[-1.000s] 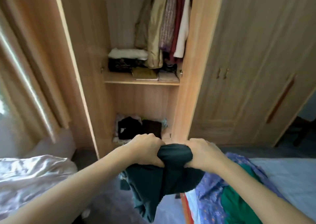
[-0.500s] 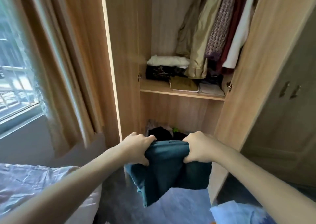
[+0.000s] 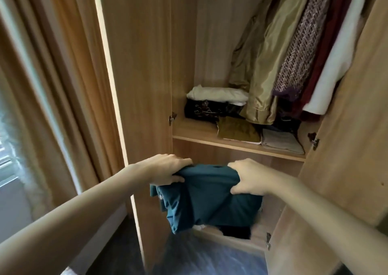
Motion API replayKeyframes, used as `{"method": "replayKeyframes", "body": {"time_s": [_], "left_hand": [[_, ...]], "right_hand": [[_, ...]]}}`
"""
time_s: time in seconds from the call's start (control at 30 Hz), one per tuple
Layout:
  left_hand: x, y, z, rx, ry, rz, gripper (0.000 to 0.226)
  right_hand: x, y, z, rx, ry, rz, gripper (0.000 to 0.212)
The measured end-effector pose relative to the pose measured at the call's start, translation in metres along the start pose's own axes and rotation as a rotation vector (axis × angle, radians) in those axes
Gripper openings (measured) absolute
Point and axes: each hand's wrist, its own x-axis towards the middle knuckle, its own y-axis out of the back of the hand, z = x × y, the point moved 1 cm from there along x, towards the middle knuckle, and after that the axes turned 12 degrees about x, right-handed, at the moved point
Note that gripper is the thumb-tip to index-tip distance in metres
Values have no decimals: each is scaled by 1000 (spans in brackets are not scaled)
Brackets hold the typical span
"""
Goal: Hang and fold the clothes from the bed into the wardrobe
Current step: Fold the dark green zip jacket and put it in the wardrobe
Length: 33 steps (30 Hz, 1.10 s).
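Observation:
A folded dark teal garment (image 3: 207, 197) hangs between my hands in front of the open wardrobe (image 3: 147, 64), just below its middle shelf (image 3: 237, 146). My left hand (image 3: 168, 169) grips the garment's top left edge and my right hand (image 3: 247, 178) grips its top right edge. On the shelf lie folded clothes: a white piece (image 3: 218, 94) on a dark patterned one (image 3: 205, 111), an olive piece (image 3: 237, 130) and a grey one (image 3: 281, 142). Several garments hang above, among them an olive jacket (image 3: 266, 69).
The wardrobe's open left door (image 3: 117, 85) stands beside tan curtains (image 3: 52, 85) and a window at the left. The right door (image 3: 346, 148) is open close to my right arm. Dark clothes (image 3: 237, 231) lie in the bottom compartment behind the teal garment. Dark floor lies below.
I have come closer to the wardrobe, carrying the teal garment from the bed side up to the opening. The bed has left the view. Both hands keep their grip.

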Motion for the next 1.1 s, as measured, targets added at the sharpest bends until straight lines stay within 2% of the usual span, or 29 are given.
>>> {"method": "replayKeyframes", "body": {"time_s": [0.23,0.4,0.6,0.77,1.1], "left_hand": [[91,-30,-71,-92,-36,-91,37],[173,-36,-142,-215,-46,-146,33],[280,-37,-218,-204,-93,-161,43],[354,-58,-264,-184,-116,-221,43],[479,-88,-323,-268,-152,-371,35]], "right_hand": [[108,25,47,72,-9,-74,25],[192,54,72,143,-64,-106,32],[287,75,111,217,-118,-42,35],[350,64,149,322,-177,-44,42],[473,73,236,265,-186,-110,48]]}}
